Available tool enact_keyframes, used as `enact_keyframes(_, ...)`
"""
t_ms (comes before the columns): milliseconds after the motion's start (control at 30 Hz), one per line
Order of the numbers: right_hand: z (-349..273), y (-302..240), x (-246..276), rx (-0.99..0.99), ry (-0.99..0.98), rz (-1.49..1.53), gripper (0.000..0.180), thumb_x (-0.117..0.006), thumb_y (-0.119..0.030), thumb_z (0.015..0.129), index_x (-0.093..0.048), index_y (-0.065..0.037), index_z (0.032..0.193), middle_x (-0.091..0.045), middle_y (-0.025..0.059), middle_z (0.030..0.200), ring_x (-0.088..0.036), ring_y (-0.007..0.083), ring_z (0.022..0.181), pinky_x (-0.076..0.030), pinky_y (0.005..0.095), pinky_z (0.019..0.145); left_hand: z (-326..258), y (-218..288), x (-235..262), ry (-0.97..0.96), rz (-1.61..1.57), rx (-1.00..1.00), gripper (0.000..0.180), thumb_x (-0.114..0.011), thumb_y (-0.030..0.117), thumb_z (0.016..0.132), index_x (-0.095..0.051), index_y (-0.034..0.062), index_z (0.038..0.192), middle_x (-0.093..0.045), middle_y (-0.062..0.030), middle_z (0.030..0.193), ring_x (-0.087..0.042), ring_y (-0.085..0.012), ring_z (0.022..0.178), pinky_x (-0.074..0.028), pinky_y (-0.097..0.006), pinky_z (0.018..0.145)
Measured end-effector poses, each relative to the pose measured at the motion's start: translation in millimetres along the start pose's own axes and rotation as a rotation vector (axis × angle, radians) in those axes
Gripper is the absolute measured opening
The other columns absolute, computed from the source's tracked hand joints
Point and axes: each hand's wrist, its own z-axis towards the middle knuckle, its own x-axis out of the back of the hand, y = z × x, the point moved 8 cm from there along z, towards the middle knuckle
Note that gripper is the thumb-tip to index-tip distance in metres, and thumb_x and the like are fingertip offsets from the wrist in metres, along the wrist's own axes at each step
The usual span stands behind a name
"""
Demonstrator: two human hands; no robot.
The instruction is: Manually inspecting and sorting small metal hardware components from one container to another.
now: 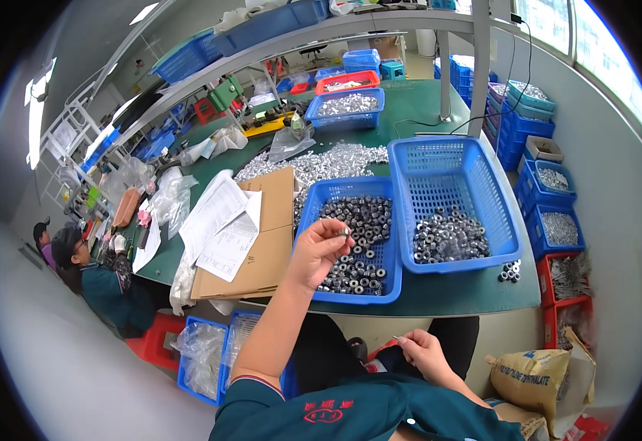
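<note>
"Is your view well lit?"
"Brightly: you get windows at upper right, ceiling lights at upper left."
"Glare or blur?"
"Those windows bleach nearly white; your left hand, near centre, looks fairly sharp; straight edges bend toward your frame's black rim."

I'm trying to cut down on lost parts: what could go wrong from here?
The small metal part in the left hand might slip among the dark rings below. The tiny piece in the right hand, held off the table, could drop. Loose rings near the table's edge may get knocked off.
</note>
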Motion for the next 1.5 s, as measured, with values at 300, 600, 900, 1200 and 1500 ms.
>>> enact_keyframes(300,-12.8,-122.6,-13.9,0.512,0.051,-0.243,0.013,-0.062,-0.01,0.09,-0.059,0.002,0.088,-0.058,0.0024,0.064,-0.051,0.0051,0.057,-0.042,0.0225,0.052,-71.2,-7.0,-47.7,0.007,0.367,-0.217,0.03,-0.063,-0.01,0.082,-0.06,0.0025,0.108,-0.058,-0.001,0.098,-0.056,-0.0087,0.09,-0.047,-0.023,0.081)
enact_keyframes(600,-20.9,-157.3,-37.9,0.732,0.067,-0.496,0.009,-0.067,-0.006,0.084,-0.062,0.0,0.088,-0.062,0.0119,0.069,-0.06,0.0203,0.054,-0.047,0.0283,0.051,-105.4,-4.7,-81.9,-0.093,0.784,-0.353,0.047,-0.062,-0.011,0.08,-0.052,0.0018,0.124,-0.061,-0.0065,0.097,-0.058,-0.0115,0.086,-0.047,-0.024,0.076)
enact_keyframes(900,-45.4,-171.2,-48.9,1.115,0.174,-0.99,0.012,-0.071,-0.001,0.074,-0.062,-0.003,0.082,-0.062,0.0098,0.068,-0.058,0.0272,0.053,-0.045,0.0319,0.049,-105.7,0.4,-95.9,-0.168,0.968,-0.377,0.054,-0.059,-0.013,0.075,-0.054,0.0031,0.126,-0.062,-0.0081,0.094,-0.059,-0.0129,0.077,-0.05,-0.025,0.068)
enact_keyframes(1200,-7.4,-127.4,-19.8,0.56,0.041,-0.433,0.011,-0.065,-0.013,0.087,-0.063,-0.003,0.083,-0.058,0.003,0.062,-0.052,0.0103,0.05,-0.039,0.0283,0.045,-99.4,-4.1,-112.8,-0.243,1.188,-0.445,0.06,-0.059,-0.012,0.072,-0.052,0.0035,0.129,-0.06,-0.0104,0.086,-0.058,-0.0213,0.072,-0.05,-0.031,0.065)
enact_keyframes(1500,3.0,-82.0,-25.9,0.035,-0.279,0.378,0.015,-0.061,-0.017,0.093,-0.062,-0.002,0.091,-0.05,-0.0053,0.064,-0.041,0.0014,0.054,-0.03,0.018,0.047,-95.2,-13.3,-103.7,-0.22,1.002,-0.262,0.064,-0.058,-0.01,0.073,-0.049,0.0046,0.134,-0.06,-0.0093,0.092,-0.059,-0.0166,0.075,-0.05,-0.027,0.068)
